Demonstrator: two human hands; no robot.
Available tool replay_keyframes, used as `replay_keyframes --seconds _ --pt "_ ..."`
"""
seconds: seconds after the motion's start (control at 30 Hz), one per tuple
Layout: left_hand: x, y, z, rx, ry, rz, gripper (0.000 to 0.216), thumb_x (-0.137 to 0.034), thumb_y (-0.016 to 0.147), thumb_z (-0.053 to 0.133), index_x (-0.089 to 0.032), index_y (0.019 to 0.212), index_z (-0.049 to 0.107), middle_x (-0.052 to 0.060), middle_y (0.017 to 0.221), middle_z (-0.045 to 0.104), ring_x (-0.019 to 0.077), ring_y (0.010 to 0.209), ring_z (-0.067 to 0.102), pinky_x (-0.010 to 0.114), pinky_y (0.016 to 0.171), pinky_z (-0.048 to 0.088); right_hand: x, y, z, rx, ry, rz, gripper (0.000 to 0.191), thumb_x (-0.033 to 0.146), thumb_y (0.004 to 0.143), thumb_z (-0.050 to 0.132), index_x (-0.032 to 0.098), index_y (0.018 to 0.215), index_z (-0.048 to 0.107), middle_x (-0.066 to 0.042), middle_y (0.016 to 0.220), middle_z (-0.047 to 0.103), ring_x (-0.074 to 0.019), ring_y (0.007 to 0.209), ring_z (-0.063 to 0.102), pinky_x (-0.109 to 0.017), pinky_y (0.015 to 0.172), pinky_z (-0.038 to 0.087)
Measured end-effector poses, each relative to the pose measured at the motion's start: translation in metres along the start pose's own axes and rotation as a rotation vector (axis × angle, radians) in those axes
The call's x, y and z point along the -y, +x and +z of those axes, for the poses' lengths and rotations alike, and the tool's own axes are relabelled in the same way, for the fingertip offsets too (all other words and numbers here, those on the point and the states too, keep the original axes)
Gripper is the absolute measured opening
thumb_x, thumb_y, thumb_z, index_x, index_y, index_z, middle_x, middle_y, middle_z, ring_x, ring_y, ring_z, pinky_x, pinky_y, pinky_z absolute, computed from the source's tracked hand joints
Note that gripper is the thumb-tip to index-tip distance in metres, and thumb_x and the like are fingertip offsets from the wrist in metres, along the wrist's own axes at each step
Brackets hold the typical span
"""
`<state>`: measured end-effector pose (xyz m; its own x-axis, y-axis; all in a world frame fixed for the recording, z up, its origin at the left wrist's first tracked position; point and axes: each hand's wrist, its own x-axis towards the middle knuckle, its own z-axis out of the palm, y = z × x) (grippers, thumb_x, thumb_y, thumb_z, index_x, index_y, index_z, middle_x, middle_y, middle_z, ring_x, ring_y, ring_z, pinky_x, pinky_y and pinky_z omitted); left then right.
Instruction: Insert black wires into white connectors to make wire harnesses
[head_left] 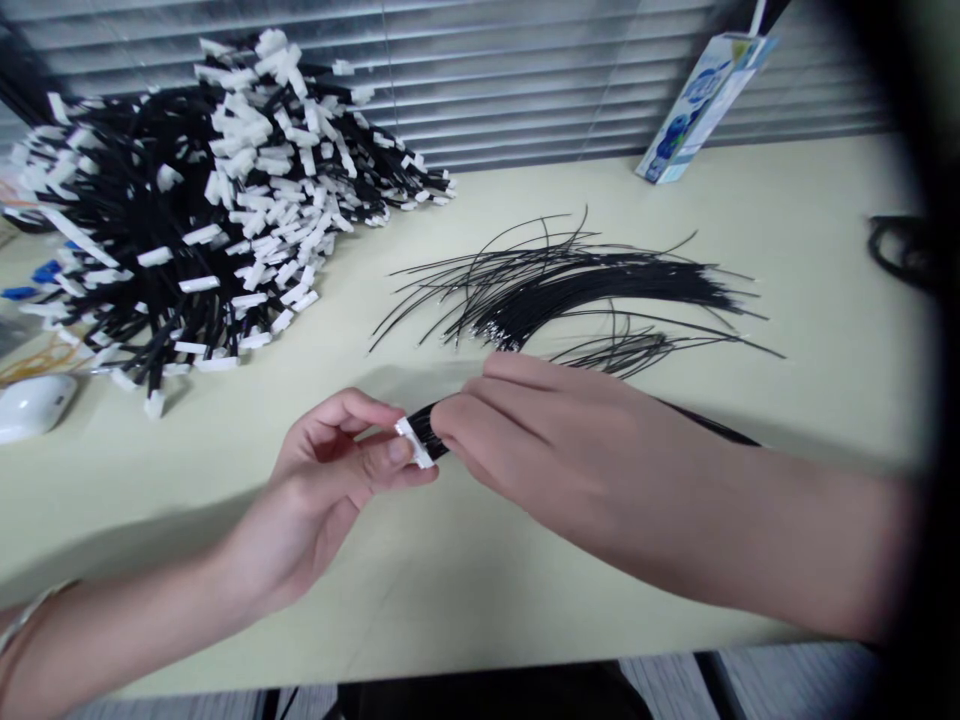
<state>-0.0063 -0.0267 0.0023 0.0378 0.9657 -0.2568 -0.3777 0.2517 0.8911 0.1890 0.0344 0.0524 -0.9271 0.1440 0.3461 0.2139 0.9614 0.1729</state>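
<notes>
My left hand (337,470) pinches a small white connector (414,442) between thumb and forefinger, low over the pale table (450,580). My right hand (540,440) is closed on the black wires (429,424) that run into that connector; the wires trail out to the right under my forearm. Just beyond my hands lies a loose fan of thin black wires (570,285) with bare metal ends.
A big heap of finished black wire sets with white connectors (202,200) fills the back left. A white mouse (34,405) sits at the left edge. A blue and white carton (701,105) leans against the blinds. A dark cable (900,250) lies far right.
</notes>
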Motion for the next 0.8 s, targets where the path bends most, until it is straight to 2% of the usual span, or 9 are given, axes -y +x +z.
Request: replay_keyframes --seconds 0.1,0.2,0.33,0.47,0.57,0.63,0.7,0.77,0.8 --pt "0.0 0.0 0.0 -0.007 -0.001 -0.001 0.014 -0.007 0.074 0.073 -0.017 0.082 0.069 -0.003 0.073 0.068 0.0066 0.069 0.064 0.008 0.064 0.053 0.002 0.0 0.004 -0.018 -0.087 -0.025 0.026 -0.007 0.075 0.038 0.013 0.075 0.055 -0.003 0.07 0.051 -0.0155 0.062 0.044 -0.028 0.062 0.037" --pt "0.0 0.001 0.0 -0.014 -0.009 0.001 0.014 -0.007 0.074 0.073 -0.017 0.082 0.069 -0.003 0.073 0.069 0.0065 0.069 0.065 0.008 0.064 0.053 0.003 0.0 0.006 0.015 -0.152 -0.038 0.029 -0.008 0.076 0.033 0.011 0.076 0.055 -0.003 0.07 0.05 -0.0153 0.06 0.044 -0.028 0.061 0.037" --pt "0.0 0.002 0.0 -0.008 -0.014 0.011 0.015 -0.006 0.074 0.073 -0.018 0.082 0.069 -0.004 0.074 0.069 0.0059 0.068 0.065 0.007 0.063 0.053 0.004 -0.001 0.006 0.047 -0.172 -0.06 0.028 -0.006 0.076 0.033 0.01 0.08 0.056 -0.004 0.072 0.048 -0.0165 0.063 0.045 -0.029 0.064 0.039" --pt "0.001 0.001 -0.001 0.01 -0.003 0.02 0.013 -0.008 0.079 0.069 -0.019 0.085 0.068 -0.005 0.073 0.067 0.0078 0.073 0.064 0.015 0.071 0.057 0.003 -0.004 0.006 0.071 -0.059 -0.01 0.021 0.0 0.079 0.038 0.011 0.084 0.056 -0.007 0.083 0.049 -0.0187 0.074 0.046 -0.033 0.073 0.04" --pt "0.002 0.0 -0.001 0.022 0.006 0.03 0.013 -0.009 0.082 0.067 -0.02 0.086 0.066 -0.005 0.074 0.066 0.008 0.074 0.063 0.018 0.075 0.058 0.001 -0.005 0.002 0.101 -0.049 -0.003 0.025 0.0 0.082 0.035 0.009 0.088 0.059 -0.009 0.088 0.051 -0.0202 0.08 0.048 -0.035 0.076 0.04" --pt "0.002 0.0 0.0 0.022 0.02 0.04 0.013 -0.009 0.082 0.066 -0.021 0.086 0.066 -0.005 0.076 0.066 0.0077 0.075 0.063 0.017 0.075 0.057 -0.002 -0.004 -0.002 0.043 -0.082 0.019 0.029 0.0 0.084 0.033 0.008 0.091 0.061 -0.01 0.089 0.054 -0.0209 0.083 0.05 -0.035 0.074 0.041" --pt "0.001 0.0 0.001 0.018 0.027 0.052 0.012 -0.011 0.081 0.068 -0.022 0.086 0.066 -0.004 0.078 0.067 0.0081 0.076 0.063 0.016 0.076 0.056 -0.006 -0.001 -0.004 -0.093 -0.11 0.067 0.03 0.003 0.088 0.034 0.009 0.098 0.061 -0.008 0.085 0.058 -0.0203 0.082 0.052 -0.034 0.07 0.041" --pt "0.0 0.0 0.003 0.011 0.015 0.044 0.01 -0.015 0.08 0.071 -0.022 0.084 0.067 -0.004 0.08 0.067 0.0086 0.077 0.062 0.017 0.078 0.056 -0.008 0.0 -0.003 -0.213 -0.13 0.075 0.029 0.006 0.09 0.037 0.013 0.108 0.058 -0.003 0.075 0.058 -0.0173 0.071 0.051 -0.031 0.06 0.039" --pt "0.0 0.0 0.003 0.008 0.007 0.035 0.009 -0.016 0.079 0.072 -0.022 0.083 0.067 -0.004 0.08 0.067 0.0087 0.077 0.062 0.017 0.077 0.056 -0.007 0.0 -0.001 -0.229 -0.124 0.066 0.029 0.006 0.09 0.038 0.014 0.112 0.056 -0.001 0.071 0.057 -0.0155 0.064 0.048 -0.029 0.054 0.037"
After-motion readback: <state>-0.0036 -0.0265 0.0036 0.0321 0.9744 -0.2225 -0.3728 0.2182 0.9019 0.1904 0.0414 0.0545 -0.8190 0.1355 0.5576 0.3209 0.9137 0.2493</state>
